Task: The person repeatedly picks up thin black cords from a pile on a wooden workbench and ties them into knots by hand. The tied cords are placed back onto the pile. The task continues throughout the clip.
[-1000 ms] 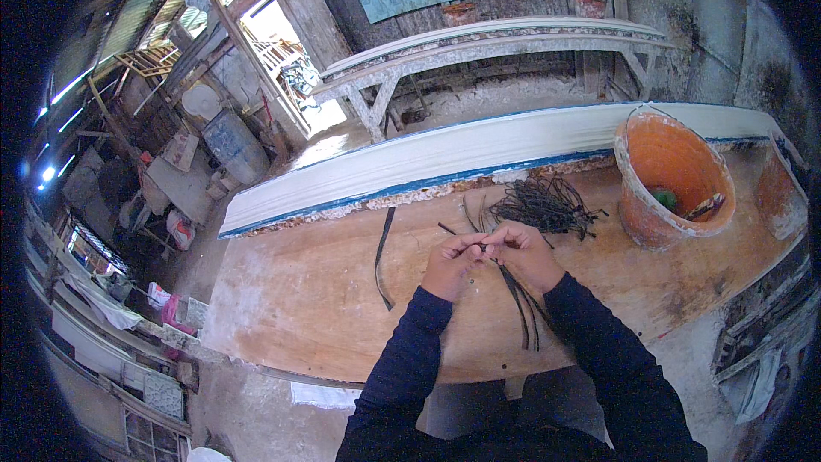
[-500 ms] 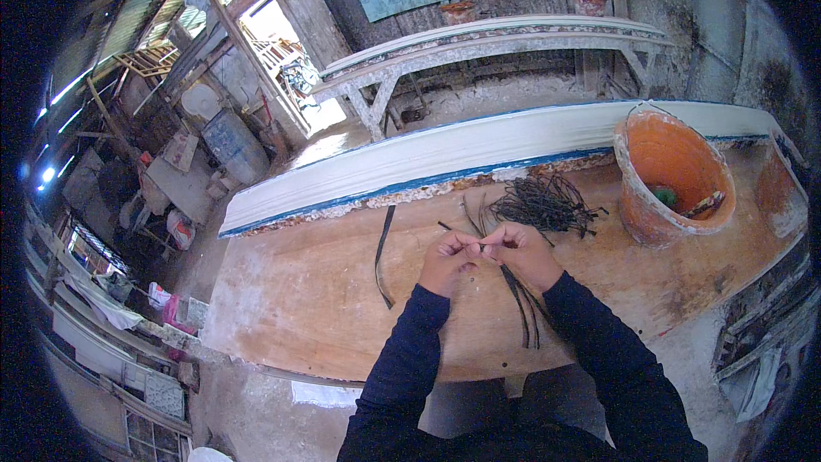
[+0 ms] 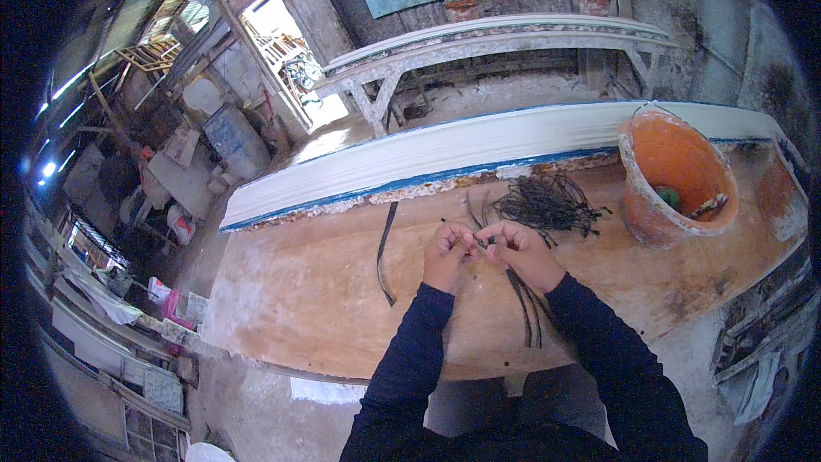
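Note:
Both hands meet above the wooden tabletop (image 3: 291,291), close to its middle. Between the fingertips of my left hand (image 3: 445,258) and my right hand (image 3: 523,257) is a thin black strip (image 3: 482,243), pinched from both sides. Its exact shape there is mostly covered by the fingers. A few loose black strips (image 3: 528,316) lie under and beside my right hand. Just beyond it sits a tangled pile of knotted black strips (image 3: 552,204). One separate black strip (image 3: 384,261) lies to the left of my left hand.
A long white stack with a blue edge (image 3: 428,152) runs along the table's far side. On the right stands an orange bucket (image 3: 643,210) with a green item inside, and another orange container (image 3: 782,192) beyond. A white-topped bench (image 3: 505,45) stands behind, a blue barrel (image 3: 235,144) far left.
My fingers have shifted on the pinched strip; the left hand has turned slightly and its fingers have rearranged. The view has moved a little. Everything else lies as before.

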`<action>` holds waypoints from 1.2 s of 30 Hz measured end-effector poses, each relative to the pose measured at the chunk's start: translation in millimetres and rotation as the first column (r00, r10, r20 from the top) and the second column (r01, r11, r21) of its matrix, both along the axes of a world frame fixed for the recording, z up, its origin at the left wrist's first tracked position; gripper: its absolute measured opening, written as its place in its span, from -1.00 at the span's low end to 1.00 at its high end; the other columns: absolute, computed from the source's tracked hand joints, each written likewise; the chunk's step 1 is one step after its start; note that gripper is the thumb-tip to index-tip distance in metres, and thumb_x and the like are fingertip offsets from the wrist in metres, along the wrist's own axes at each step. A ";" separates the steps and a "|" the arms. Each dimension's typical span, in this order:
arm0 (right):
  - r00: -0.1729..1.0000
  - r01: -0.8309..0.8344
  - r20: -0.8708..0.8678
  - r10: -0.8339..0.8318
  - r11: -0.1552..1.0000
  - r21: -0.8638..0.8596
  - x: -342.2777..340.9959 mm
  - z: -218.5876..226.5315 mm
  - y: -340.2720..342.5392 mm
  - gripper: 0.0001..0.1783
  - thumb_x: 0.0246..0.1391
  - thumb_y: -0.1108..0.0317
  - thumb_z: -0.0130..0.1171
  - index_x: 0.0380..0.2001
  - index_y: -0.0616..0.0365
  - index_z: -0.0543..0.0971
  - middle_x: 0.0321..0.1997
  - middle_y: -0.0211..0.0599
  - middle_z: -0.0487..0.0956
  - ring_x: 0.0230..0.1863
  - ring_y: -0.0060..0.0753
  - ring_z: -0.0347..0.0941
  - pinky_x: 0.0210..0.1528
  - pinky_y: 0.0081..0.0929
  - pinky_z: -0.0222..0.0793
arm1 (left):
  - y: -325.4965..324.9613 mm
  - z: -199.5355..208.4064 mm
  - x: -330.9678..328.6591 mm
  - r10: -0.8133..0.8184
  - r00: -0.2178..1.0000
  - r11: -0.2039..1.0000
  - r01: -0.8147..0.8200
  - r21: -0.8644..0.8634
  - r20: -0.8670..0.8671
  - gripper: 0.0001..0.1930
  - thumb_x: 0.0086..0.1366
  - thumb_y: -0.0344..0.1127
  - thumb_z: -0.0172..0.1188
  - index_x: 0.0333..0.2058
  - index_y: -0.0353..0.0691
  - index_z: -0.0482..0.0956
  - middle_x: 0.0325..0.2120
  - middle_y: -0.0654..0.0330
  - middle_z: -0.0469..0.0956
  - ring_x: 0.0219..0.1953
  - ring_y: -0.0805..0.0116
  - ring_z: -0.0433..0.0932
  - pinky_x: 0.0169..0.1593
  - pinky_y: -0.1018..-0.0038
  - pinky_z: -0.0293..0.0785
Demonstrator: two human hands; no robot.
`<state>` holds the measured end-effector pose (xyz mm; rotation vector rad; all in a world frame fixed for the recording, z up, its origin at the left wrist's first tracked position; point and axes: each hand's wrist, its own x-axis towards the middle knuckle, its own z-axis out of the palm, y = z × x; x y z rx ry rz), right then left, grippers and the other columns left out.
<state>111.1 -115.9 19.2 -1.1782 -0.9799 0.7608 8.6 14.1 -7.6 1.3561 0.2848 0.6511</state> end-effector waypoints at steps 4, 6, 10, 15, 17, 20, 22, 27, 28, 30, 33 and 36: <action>0.996 -0.003 -0.088 0.011 0.996 0.089 0.3 -8.6 3.0 -0.79 -0.05 0.56 0.04 -0.32 0.11 0.31 -0.61 -0.60 0.23 -0.59 -0.76 0.19 -0.56 -0.78 0.10 | -1.8 4.4 0.2 0.001 1.000 1.000 -0.001 -0.009 0.025 -0.91 0.19 -0.32 0.07 -0.42 -0.15 0.37 -0.55 0.35 0.42 -0.54 0.59 0.42 -0.47 0.67 0.39; 0.999 0.017 -0.052 -0.012 0.994 0.108 0.5 -9.7 3.2 -0.77 -0.06 0.56 0.05 -0.34 0.08 0.28 -0.60 -0.59 0.23 -0.58 -0.74 0.20 -0.57 -0.77 0.10 | -1.3 6.1 -0.9 -0.006 0.999 0.998 0.009 -0.064 0.050 -0.90 0.18 -0.31 0.08 -0.40 -0.15 0.37 -0.53 0.35 0.43 -0.53 0.59 0.42 -0.46 0.67 0.40; 0.997 0.076 -0.018 -0.075 0.989 0.127 0.8 -7.6 2.2 -0.78 -0.05 0.54 0.06 -0.36 0.07 0.27 -0.62 -0.58 0.22 -0.59 -0.74 0.19 -0.57 -0.74 0.12 | 1.5 13.3 -5.8 0.009 0.996 0.969 0.014 -0.246 0.089 -0.81 0.17 -0.27 0.10 -0.26 -0.16 0.40 -0.45 0.33 0.47 -0.50 0.56 0.45 -0.40 0.65 0.43; 0.994 0.074 -0.095 -0.060 0.987 0.143 3.4 -7.4 3.0 -0.80 -0.05 0.53 0.06 -0.35 0.08 0.29 -0.61 -0.56 0.26 -0.56 -0.74 0.23 -0.52 -0.73 0.17 | -9.7 24.0 -4.4 -0.140 0.989 0.986 0.143 -0.081 0.048 -0.69 0.14 -0.26 0.14 -0.13 -0.19 0.42 -0.39 0.29 0.51 -0.46 0.55 0.47 -0.36 0.65 0.42; 0.994 0.057 -0.096 -0.042 0.987 0.153 2.3 -7.7 4.3 -0.80 -0.04 0.52 0.05 -0.33 0.08 0.30 -0.60 -0.55 0.29 -0.57 -0.73 0.24 -0.51 -0.73 0.18 | -4.6 13.4 -5.1 -0.224 0.972 0.968 0.231 0.101 -0.075 -0.71 0.12 -0.29 0.15 -0.17 -0.23 0.46 -0.40 0.27 0.52 -0.46 0.55 0.48 -0.36 0.65 0.40; 0.999 0.002 -0.053 0.002 0.997 0.077 3.4 -4.8 1.3 -0.79 -0.04 0.52 0.04 -0.31 0.08 0.32 -0.58 -0.54 0.33 -0.55 -0.71 0.26 -0.49 -0.72 0.20 | -3.1 7.4 -3.6 -0.220 0.975 0.965 0.223 0.135 -0.043 -0.81 0.11 -0.36 0.16 -0.29 -0.28 0.51 -0.44 0.22 0.54 -0.46 0.54 0.48 -0.37 0.66 0.39; 0.999 -0.013 -0.030 0.015 0.997 0.073 5.6 -8.0 2.1 -0.80 -0.04 0.53 0.03 -0.31 0.08 0.32 -0.55 -0.53 0.35 -0.54 -0.72 0.27 -0.48 -0.72 0.21 | -4.2 9.8 -2.4 -0.207 0.977 0.964 0.212 0.161 -0.047 -0.84 0.10 -0.40 0.16 -0.32 -0.31 0.52 -0.47 0.21 0.54 -0.45 0.53 0.49 -0.37 0.65 0.40; 0.999 0.001 0.047 -0.006 0.995 0.095 -4.8 4.7 -0.3 -0.87 0.00 0.54 -0.01 -0.36 0.11 0.32 -0.49 -0.52 0.33 -0.47 -0.70 0.26 -0.43 -0.72 0.18 | -4.1 12.0 -5.6 -0.092 0.992 0.963 0.111 0.247 -0.087 -0.88 0.09 -0.45 0.16 -0.36 -0.32 0.51 -0.48 0.21 0.54 -0.44 0.51 0.50 -0.36 0.63 0.41; 0.988 0.011 0.152 -0.030 0.992 0.129 -5.2 4.8 -1.3 -0.88 0.00 0.55 -0.03 -0.37 0.12 0.32 -0.47 -0.50 0.32 -0.44 -0.68 0.26 -0.39 -0.71 0.20 | -3.3 12.7 -5.0 -0.100 0.991 0.965 0.118 0.233 -0.087 -0.89 0.09 -0.46 0.16 -0.37 -0.33 0.51 -0.48 0.21 0.54 -0.45 0.51 0.50 -0.35 0.63 0.41; 0.968 0.015 0.244 -0.056 0.986 0.168 -6.1 3.7 -2.9 -0.89 -0.01 0.57 -0.06 -0.39 0.14 0.31 -0.44 -0.47 0.31 -0.40 -0.65 0.27 -0.33 -0.68 0.21 | -3.1 15.0 -5.3 -0.110 0.990 0.966 0.126 0.224 -0.084 -0.89 0.08 -0.47 0.16 -0.38 -0.33 0.50 -0.48 0.21 0.54 -0.45 0.51 0.50 -0.35 0.62 0.42; 0.968 0.019 0.240 -0.067 0.980 0.196 -7.5 -0.8 -2.4 -0.89 -0.04 0.59 -0.07 -0.43 0.14 0.30 -0.43 -0.45 0.29 -0.37 -0.61 0.27 -0.29 -0.65 0.22 | -3.2 17.9 -7.8 -0.122 0.990 0.966 0.135 0.219 -0.074 -0.89 0.08 -0.46 0.17 -0.39 -0.33 0.50 -0.49 0.21 0.53 -0.46 0.51 0.49 -0.35 0.62 0.42; 0.956 0.038 0.274 -0.101 0.973 0.226 -8.2 -4.7 -0.3 -0.89 -0.09 0.59 -0.05 -0.47 0.13 0.31 -0.47 -0.43 0.30 -0.40 -0.61 0.27 -0.31 -0.64 0.23 | 0.9 13.9 -8.4 -0.128 0.990 0.978 0.137 0.160 -0.061 -0.90 0.06 -0.46 0.18 -0.41 -0.32 0.50 -0.51 0.21 0.53 -0.47 0.49 0.49 -0.36 0.61 0.42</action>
